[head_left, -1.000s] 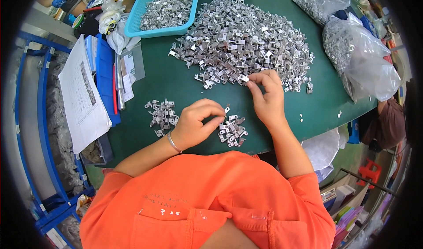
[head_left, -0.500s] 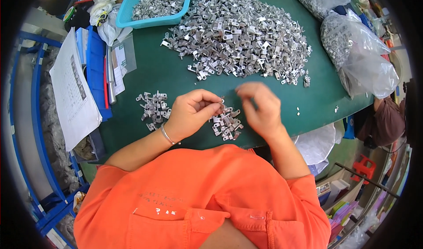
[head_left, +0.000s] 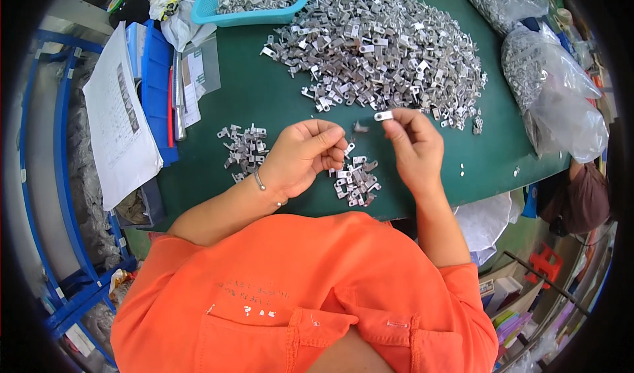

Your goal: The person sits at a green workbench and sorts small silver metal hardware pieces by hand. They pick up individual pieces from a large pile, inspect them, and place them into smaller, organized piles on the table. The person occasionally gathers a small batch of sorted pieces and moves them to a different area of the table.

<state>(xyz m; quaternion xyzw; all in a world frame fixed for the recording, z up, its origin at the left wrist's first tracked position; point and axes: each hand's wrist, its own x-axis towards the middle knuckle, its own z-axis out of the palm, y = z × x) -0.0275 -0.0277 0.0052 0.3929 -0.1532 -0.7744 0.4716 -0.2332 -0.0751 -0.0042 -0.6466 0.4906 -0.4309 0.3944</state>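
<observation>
Between thumb and forefinger, my right hand pinches a small silvery metal bracket with a round hole. My left hand, a bangle on its wrist, is closed with curled fingers; what it holds, if anything, is hidden. Close to its fingertips is another small bracket, and a blurred metal piece shows between the hands. Below them a small heap of brackets lies on the green table. A second small group of brackets sits left of my left wrist.
A large pile of brackets covers the far middle of the table. Beside it stands a light-blue basket of metal parts. Clear bags of parts lie at right; papers and a blue bin flank the left edge.
My right hand, blurred before, now shows a bracket in its pinch. The left hand has turned, its fingers curling in. The whole view has shifted slightly, moving the table's contents rightward and up.
</observation>
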